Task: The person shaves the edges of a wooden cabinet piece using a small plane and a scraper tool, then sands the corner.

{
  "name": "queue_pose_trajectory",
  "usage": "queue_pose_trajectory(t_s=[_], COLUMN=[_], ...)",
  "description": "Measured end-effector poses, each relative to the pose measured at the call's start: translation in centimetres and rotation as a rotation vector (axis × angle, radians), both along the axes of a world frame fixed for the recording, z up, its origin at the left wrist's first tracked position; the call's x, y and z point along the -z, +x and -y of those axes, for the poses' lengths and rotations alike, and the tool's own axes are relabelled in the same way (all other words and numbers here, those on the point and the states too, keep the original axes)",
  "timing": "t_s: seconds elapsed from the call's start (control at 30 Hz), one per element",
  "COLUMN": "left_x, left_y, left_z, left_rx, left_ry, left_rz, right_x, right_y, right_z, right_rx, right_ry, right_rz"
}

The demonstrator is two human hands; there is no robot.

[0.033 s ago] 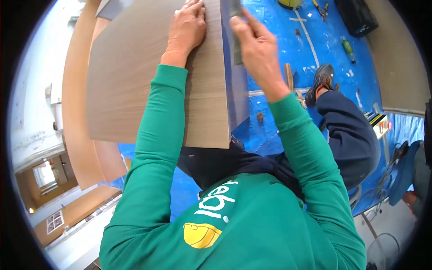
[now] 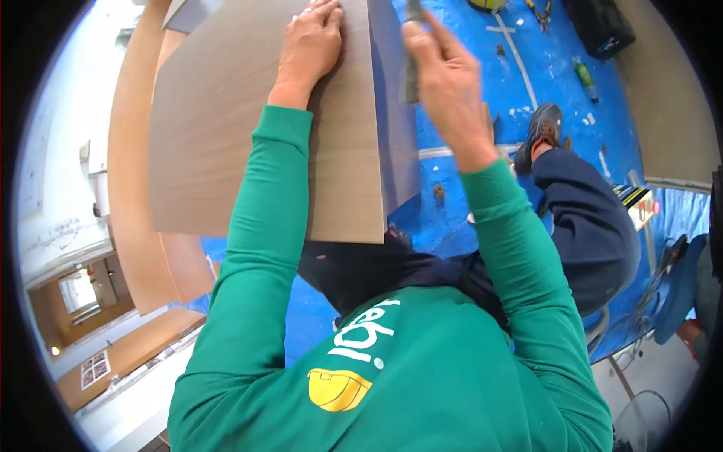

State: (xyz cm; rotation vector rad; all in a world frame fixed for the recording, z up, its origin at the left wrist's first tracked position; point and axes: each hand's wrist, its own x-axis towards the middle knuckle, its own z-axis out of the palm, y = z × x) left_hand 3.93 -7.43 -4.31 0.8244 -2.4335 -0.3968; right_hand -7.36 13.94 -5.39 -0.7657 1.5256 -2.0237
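Note:
A large wood-grain board (image 2: 241, 143) lies in front of me, its right edge running nearly straight away from my body. On top of it, close to that edge, my left hand (image 2: 310, 49) rests flat with the fingers stretched forward. My right hand (image 2: 449, 87), slightly blurred, grips a flat grey file-like bar (image 2: 412, 75). The bar is held upright in the picture, just right of the board's edge, with a gap showing between them. Its upper end runs to the picture's top rim.
Blue sheeting (image 2: 429, 215) covers the floor. On it, to the right, lie a green bottle (image 2: 585, 80), yellow-handled pliers (image 2: 539, 15) and a black case (image 2: 600, 29). A wooden handle (image 2: 486, 117) shows partly behind my right hand. Tan panels (image 2: 129, 173) stand at the left.
My right hand has moved to the right with the grey bar, away from the board's edge. The left hand stays on the board.

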Motion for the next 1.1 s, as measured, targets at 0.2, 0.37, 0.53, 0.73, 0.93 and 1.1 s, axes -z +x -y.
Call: queue_pose_trajectory(t_s=[0.2,0.37,0.53,0.73,0.93,1.1], left_x=[-2.9,-4.1,-6.9,-8.8,-2.2,-0.1], left_y=[3.8,9.2,14.9,14.7,5.9,2.0], left_z=[-12.5,-23.8,-32.0,-23.2,-3.4,-1.3], left_rx=[-0.062,-0.044,0.095,0.001,-0.12,-0.184], left_ry=[0.05,0.138,0.245,0.119,-0.056,-0.083], left_rz=[0.285,0.344,0.449,0.276,0.244,0.285], right_x=[2.8,2.7,1.0,-0.9,-1.9,-0.3], right_y=[-3.1,-1.8,0.6,8.0,11.8,9.7], right_z=[-10.0,-12.6,-14.8,-17.7,-16.6,-10.7], right_rx=[0.169,0.102,-0.052,-0.276,-0.201,-0.035], right_ry=[0.035,0.132,0.217,0.249,0.2,0.139], right_rz=[0.127,0.12,0.157,0.031,-0.16,-0.276])
